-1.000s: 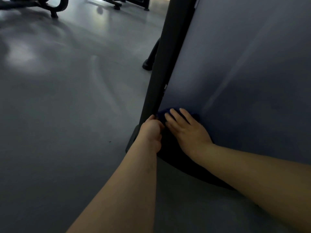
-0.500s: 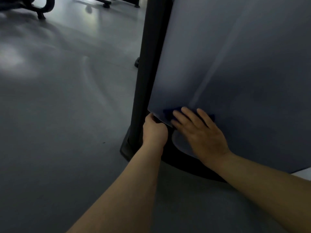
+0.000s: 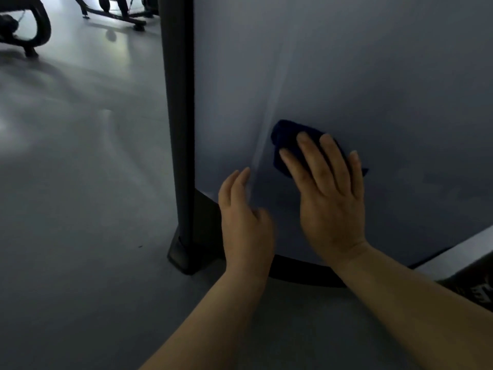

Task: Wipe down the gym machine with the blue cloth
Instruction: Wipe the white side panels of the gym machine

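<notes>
The gym machine's smooth grey side panel (image 3: 346,76) fills the right of the head view, edged on its left by a black upright post (image 3: 177,116). A dark blue cloth (image 3: 286,134) lies flat against the lower panel. My right hand (image 3: 328,193) presses it there with straight, spread fingers, covering most of it. My left hand (image 3: 245,220) is just left of it near the panel's bottom edge, fingers extended and blurred, holding nothing; whether it touches the panel I cannot tell.
The post ends in a black foot (image 3: 184,257) on the grey floor (image 3: 80,209). A black curved base (image 3: 306,271) runs under the panel. Dark frames of other machines (image 3: 114,14) stand at the far top left. A dark printed item (image 3: 477,287) shows at right.
My right hand has slid the cloth up and to the right across the panel. My left hand has let go of the panel's bottom corner by the post and opened.
</notes>
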The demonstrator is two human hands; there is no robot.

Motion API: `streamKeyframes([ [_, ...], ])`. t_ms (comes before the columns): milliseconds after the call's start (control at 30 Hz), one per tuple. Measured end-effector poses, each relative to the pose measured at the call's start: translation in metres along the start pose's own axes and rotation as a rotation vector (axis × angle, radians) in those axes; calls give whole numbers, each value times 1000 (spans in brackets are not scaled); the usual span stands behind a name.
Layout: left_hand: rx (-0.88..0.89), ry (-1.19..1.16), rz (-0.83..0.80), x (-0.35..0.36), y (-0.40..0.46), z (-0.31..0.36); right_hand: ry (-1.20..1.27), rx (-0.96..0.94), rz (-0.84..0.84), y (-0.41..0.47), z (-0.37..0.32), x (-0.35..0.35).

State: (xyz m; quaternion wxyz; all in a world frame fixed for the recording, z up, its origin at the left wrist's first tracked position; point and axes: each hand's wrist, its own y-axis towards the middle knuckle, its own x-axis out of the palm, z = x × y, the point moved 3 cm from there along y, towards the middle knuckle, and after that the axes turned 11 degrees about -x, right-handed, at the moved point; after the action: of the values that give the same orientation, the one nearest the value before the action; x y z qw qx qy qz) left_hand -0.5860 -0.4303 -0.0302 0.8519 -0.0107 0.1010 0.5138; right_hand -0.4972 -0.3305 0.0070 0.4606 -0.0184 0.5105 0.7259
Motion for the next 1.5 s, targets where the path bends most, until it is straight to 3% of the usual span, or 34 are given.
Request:
streamKeyframes([
  [200,142,86,-33,2,-15,7,-88,-238,-129,-36,5,7],
  [400,202,161,-14,7,-11,10,70,126,74,11,18,-17],
  [600,320,163,60,14,-15,10,-62,-260,-130,-53,16,3],
  [800,503,238,-12,30,-21,14,76,207,116,-16,54,-26],
  [1000,550,302,15,31,-22,15,-62,-168,-73,-75,40,0],
  [1200,605,373,19,46,-33,32,78,263,167,-45,75,-26],
  [1400,616,539,23,58,-38,32,-21,-84,2,-110,70,-3],
  [1500,587,571,52,65,-42,32,-5,117,122,-95,95,-22],
])
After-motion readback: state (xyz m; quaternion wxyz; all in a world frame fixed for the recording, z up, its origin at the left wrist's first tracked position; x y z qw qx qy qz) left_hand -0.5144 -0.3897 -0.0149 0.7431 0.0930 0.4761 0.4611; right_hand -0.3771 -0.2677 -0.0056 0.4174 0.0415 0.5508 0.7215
